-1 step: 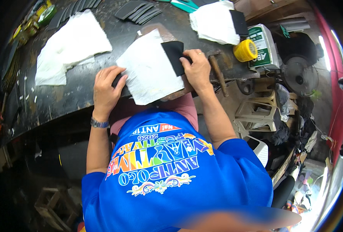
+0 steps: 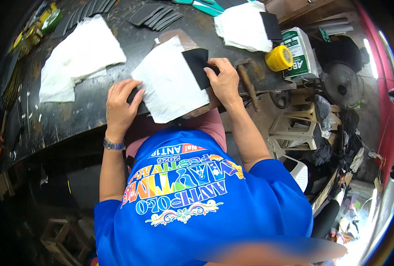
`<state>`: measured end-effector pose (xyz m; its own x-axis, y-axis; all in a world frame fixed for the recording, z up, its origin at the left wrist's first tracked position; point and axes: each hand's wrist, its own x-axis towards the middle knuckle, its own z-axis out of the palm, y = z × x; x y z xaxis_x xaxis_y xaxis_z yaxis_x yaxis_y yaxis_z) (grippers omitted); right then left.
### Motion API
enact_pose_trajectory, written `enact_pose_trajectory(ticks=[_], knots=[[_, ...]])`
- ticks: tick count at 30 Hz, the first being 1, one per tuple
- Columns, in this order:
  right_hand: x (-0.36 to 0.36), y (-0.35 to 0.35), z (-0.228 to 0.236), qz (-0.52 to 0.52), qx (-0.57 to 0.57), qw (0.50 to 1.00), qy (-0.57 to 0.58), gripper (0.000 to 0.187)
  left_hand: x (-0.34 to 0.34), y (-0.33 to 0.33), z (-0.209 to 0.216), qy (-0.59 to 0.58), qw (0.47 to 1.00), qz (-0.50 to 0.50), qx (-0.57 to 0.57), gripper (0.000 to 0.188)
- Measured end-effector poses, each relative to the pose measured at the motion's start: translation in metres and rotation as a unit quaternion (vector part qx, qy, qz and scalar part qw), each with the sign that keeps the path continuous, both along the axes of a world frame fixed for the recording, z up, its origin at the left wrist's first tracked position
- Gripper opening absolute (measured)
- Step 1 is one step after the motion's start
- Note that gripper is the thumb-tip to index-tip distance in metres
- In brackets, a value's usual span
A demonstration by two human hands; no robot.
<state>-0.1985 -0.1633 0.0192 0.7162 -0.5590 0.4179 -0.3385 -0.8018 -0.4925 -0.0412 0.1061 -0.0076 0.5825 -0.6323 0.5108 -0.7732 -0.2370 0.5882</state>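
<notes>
Hands are resting on a dark table, one at each side of a white sheet. The left hand is lying flat by the sheet's left edge. Its fingers are close together and bending a little, and the tips are touching a small dark thing at that edge. How hard they are pressing I cannot tell. The right hand is lying at the sheet's right side. Its fingers are pressing down together on a black piece, which is sitting on the sheet's top right corner. A ring is showing on one finger. A wristband is sitting on the left wrist.

The sheet is lying near the front edge of the table, right in front of the person in the blue shirt.

Just right of the right hand, a hammer is lying with its handle hanging over the edge. A yellow roll is sitting past it, next to a green and white box. More white sheets are lying far left and at the back. Dark strips are fanning out at the back, near green scissors. A plastic stool is standing on the floor to the right.
</notes>
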Motion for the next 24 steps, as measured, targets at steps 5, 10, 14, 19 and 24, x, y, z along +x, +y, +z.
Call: enact_pose_trajectory(ticks=[5, 10, 14, 19, 24], knots=[[0.002, -0.058, 0.032, 0.037, 0.269, 0.951, -0.147, 0.03, -0.001, 0.0, 0.004, 0.006, 1.0, -0.006, 0.025, 0.023], [0.016, -0.177, 0.067, 0.069, 0.112, 0.944, -0.304, 0.026, 0.001, 0.0, 0.003, 0.001, 1.0, -0.006, 0.025, 0.023], [0.01, -0.263, 0.071, -0.09, 0.042, 0.952, -0.289, 0.024, 0.0, -0.002, 0.002, -0.001, 1.0, 0.003, 0.023, 0.023], [-0.002, -0.302, 0.053, -0.241, -0.081, 0.96, -0.114, 0.03, 0.0, -0.003, 0.005, -0.002, 0.999, 0.003, 0.037, 0.023], [0.001, -0.303, 0.032, -0.283, -0.157, 0.94, -0.106, 0.037, 0.0, -0.005, 0.008, 0.01, 0.999, 0.001, 0.039, 0.022]])
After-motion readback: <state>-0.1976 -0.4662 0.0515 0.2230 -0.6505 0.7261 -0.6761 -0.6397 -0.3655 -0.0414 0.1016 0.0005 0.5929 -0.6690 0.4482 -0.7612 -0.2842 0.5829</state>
